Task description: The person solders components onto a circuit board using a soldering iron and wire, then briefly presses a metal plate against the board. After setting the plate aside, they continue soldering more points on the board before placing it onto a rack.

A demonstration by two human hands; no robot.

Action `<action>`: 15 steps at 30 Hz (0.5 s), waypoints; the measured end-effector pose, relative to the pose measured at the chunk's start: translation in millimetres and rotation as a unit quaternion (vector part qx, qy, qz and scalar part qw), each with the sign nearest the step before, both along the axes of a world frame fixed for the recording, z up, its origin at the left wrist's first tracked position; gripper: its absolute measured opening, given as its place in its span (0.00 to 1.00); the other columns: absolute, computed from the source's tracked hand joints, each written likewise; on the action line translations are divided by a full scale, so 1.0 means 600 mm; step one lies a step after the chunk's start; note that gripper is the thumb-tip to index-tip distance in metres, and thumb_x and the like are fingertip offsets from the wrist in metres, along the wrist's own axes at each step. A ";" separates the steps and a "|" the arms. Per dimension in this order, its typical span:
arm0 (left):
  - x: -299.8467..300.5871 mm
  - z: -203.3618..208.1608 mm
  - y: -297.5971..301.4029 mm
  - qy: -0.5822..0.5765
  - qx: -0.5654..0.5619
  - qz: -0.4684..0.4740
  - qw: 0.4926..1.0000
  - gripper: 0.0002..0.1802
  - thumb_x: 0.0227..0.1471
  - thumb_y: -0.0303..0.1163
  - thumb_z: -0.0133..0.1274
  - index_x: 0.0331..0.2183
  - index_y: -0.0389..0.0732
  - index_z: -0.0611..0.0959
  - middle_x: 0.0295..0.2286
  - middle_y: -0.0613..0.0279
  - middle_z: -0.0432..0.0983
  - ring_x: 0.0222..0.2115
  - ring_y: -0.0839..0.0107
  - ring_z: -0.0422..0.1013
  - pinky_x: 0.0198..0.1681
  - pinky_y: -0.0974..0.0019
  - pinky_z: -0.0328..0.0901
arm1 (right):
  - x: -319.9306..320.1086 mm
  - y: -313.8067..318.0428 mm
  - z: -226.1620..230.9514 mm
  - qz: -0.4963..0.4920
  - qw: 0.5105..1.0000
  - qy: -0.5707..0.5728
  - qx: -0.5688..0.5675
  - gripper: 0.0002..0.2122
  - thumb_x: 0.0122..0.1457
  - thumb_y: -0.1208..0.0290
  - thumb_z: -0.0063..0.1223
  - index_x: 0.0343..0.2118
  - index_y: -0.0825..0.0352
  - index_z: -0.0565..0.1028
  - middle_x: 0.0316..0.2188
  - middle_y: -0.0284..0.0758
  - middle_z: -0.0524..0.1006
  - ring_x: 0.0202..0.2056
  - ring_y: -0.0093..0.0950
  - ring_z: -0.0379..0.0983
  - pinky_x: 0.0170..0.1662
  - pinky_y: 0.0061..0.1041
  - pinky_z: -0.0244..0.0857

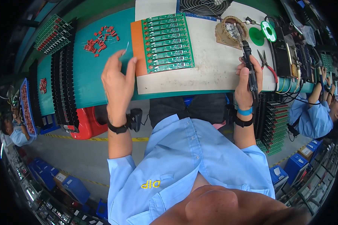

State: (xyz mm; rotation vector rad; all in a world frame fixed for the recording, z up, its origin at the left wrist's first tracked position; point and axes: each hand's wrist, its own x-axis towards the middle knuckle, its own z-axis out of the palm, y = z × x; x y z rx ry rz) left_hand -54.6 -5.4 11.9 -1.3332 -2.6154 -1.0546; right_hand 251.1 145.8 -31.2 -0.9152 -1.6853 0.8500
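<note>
Between our hands, in the upper middle of the frame, lies the panel of circuit boards (pixel 169 43), its long axis running up and down, its strips lying crosswise. It sits to the right of our left hand (pixel 118 77), which is the nearer one, and up and left of our right hand (pixel 243 84). An orange board (pixel 138 41) borders its left side, close by our left thumb.

Our left grip has thumb and forefinger apart; a thin wire (pixel 127 45) shows by the fingertip, but we cannot tell if it is pinched. Our right grip is closed around the soldering iron (pixel 248 58), its tip over the tan pot (pixel 225 37).

We count one panel, one iron, one pot, one pair of pliers (pixel 265 63) and two heaps of red parts (pixel 100 42) on the tabletop (pixel 90 82), too jumbled to number singly.
</note>
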 end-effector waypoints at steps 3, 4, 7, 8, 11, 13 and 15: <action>-0.040 0.012 0.042 0.007 -0.028 -0.009 1.000 0.20 0.55 0.37 0.63 0.44 0.32 0.82 0.35 0.46 0.81 0.31 0.51 0.76 0.36 0.55 0.70 | 0.000 -0.002 -0.009 0.004 1.000 0.000 0.016 0.19 0.69 0.70 0.50 0.59 0.72 0.67 0.46 0.44 0.79 0.38 0.21 0.72 0.43 0.21 0.69; -0.057 0.009 0.063 0.044 -0.037 -0.021 0.998 0.20 0.56 0.38 0.62 0.44 0.32 0.83 0.37 0.44 0.81 0.34 0.49 0.77 0.37 0.53 0.71 | -0.001 0.001 -0.006 0.006 1.000 -0.002 0.026 0.19 0.69 0.70 0.50 0.59 0.72 0.67 0.46 0.44 0.79 0.37 0.21 0.72 0.43 0.21 0.69; -0.082 0.001 0.108 0.121 -0.058 -0.047 0.990 0.20 0.57 0.40 0.60 0.44 0.32 0.84 0.39 0.42 0.81 0.38 0.46 0.79 0.40 0.51 0.72 | 0.005 0.000 -0.009 0.007 1.000 0.000 0.021 0.19 0.69 0.70 0.51 0.59 0.72 0.68 0.46 0.44 0.79 0.37 0.21 0.72 0.43 0.21 0.69; -0.083 -0.001 0.122 0.130 -0.078 -0.046 0.987 0.21 0.58 0.41 0.59 0.44 0.32 0.84 0.40 0.41 0.81 0.39 0.45 0.78 0.41 0.50 0.72 | 0.009 -0.002 -0.010 0.004 1.000 -0.001 0.017 0.19 0.68 0.70 0.51 0.59 0.72 0.68 0.46 0.44 0.79 0.37 0.21 0.72 0.42 0.21 0.69; -0.081 -0.004 0.141 0.150 -0.122 -0.049 0.980 0.22 0.59 0.42 0.57 0.45 0.32 0.84 0.41 0.40 0.81 0.41 0.44 0.78 0.43 0.49 0.72 | 0.009 0.001 -0.008 0.010 0.999 -0.013 0.028 0.19 0.68 0.70 0.52 0.59 0.72 0.68 0.45 0.43 0.79 0.38 0.21 0.73 0.43 0.21 0.69; -0.085 -0.006 0.142 0.145 -0.136 -0.053 0.979 0.23 0.59 0.42 0.57 0.45 0.32 0.83 0.42 0.39 0.81 0.42 0.44 0.78 0.44 0.49 0.72 | 0.014 0.004 -0.008 -0.003 0.999 -0.023 0.032 0.19 0.68 0.70 0.52 0.58 0.72 0.68 0.45 0.43 0.79 0.38 0.21 0.73 0.43 0.21 0.69; -0.090 -0.010 0.147 0.146 -0.143 -0.055 0.977 0.23 0.60 0.43 0.57 0.46 0.32 0.83 0.42 0.39 0.80 0.42 0.44 0.78 0.44 0.49 0.72 | 0.015 0.007 -0.007 0.015 0.999 -0.032 0.041 0.19 0.68 0.71 0.52 0.58 0.72 0.69 0.45 0.42 0.79 0.39 0.21 0.74 0.44 0.21 0.69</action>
